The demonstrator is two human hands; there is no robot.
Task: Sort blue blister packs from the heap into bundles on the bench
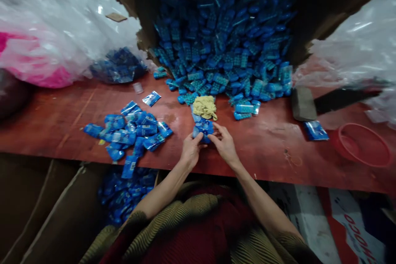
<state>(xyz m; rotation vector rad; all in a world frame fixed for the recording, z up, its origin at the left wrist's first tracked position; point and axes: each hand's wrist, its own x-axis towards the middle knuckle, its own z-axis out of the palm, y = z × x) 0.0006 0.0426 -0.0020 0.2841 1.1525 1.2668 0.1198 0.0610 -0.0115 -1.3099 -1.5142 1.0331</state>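
Both my hands meet at the middle of a reddish-brown table [272, 140]. My left hand [190, 150] and my right hand [224, 144] are closed on a small blue packet [202, 128], held between the fingers just above the table. A bunch of tan rubber bands [205, 107] lies right behind the packet. A large heap of blue plastic pieces [225, 49] spills from a torn cardboard box [324, 8] at the back. Left of my hands lies a pile of wrapped blue packets [130, 130].
A carton [126, 194] below the table's front edge holds more blue packets. Clear plastic bags [55, 20] lie at the back left, another [355, 49] at the right. A red bowl [363, 144], a brick-like block [303, 103] and one loose packet [314, 130] sit at the right.
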